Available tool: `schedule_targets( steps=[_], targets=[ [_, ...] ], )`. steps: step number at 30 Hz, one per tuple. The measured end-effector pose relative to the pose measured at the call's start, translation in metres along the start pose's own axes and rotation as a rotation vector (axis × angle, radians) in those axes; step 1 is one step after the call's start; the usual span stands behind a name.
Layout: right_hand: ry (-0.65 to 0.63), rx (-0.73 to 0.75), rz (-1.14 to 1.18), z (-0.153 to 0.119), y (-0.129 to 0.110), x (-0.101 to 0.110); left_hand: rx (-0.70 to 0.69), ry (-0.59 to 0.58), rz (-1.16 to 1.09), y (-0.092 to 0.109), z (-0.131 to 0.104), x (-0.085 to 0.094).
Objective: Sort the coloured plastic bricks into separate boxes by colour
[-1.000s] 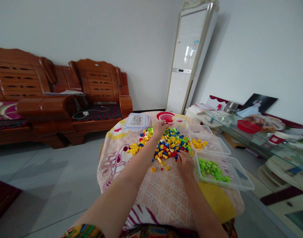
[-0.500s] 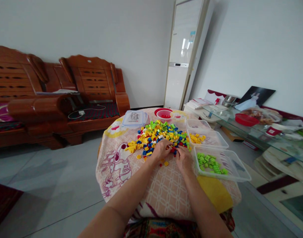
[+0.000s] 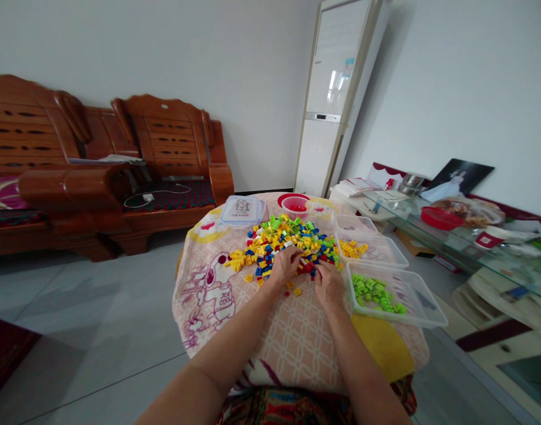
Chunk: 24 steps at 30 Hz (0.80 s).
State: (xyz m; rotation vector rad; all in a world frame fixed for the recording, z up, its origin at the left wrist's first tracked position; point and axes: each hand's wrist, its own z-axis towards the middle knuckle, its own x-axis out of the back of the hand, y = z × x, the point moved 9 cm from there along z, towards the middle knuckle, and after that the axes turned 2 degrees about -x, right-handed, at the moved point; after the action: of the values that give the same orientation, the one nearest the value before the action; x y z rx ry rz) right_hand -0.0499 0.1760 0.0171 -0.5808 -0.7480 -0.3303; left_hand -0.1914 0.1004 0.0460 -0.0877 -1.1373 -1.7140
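Note:
A loose heap of small toy building bricks in yellow, blue, green, red and white lies on the cloth-covered round table. My left hand rests on the heap's near edge, fingers bent over the bricks and thumb apart from them. Just right of it, my right hand has its fingers drawn together at the bricks; whatever is at its fingertips is too small to make out. Red bricks lie between the two hands. A few strays, such as a yellow brick, sit on the cloth nearer me.
To the right stand a clear plastic box with green bricks, another holding yellow bricks, and a third clear box behind. A bowl with red pieces and a clear lidded container are at the back. A glass-topped stand flanks the table.
My left hand has shifted slightly left, away from my right hand, showing more of the red bricks between them. My right hand stays nearly in place. The view has tilted a little.

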Motion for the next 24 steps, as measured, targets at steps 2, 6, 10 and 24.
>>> schedule_targets(
  steps=[2, 6, 10, 24],
  targets=[
    [0.001, -0.004, -0.001, 0.000, 0.000, 0.000, -0.019, -0.023, 0.013, 0.002, 0.000, 0.000],
    [0.004, 0.014, 0.001, 0.000, -0.002, 0.000, -0.158, -0.207, 0.104, 0.016, -0.006, -0.022],
    [0.006, 0.017, -0.014, 0.000, -0.002, 0.001, -0.198, -0.289, 0.236, 0.021, -0.010, -0.038],
    [0.047, 0.025, 0.009, -0.002, -0.002, 0.001, 0.329, 0.023, -0.196, -0.026, 0.064, 0.017]
  ],
)
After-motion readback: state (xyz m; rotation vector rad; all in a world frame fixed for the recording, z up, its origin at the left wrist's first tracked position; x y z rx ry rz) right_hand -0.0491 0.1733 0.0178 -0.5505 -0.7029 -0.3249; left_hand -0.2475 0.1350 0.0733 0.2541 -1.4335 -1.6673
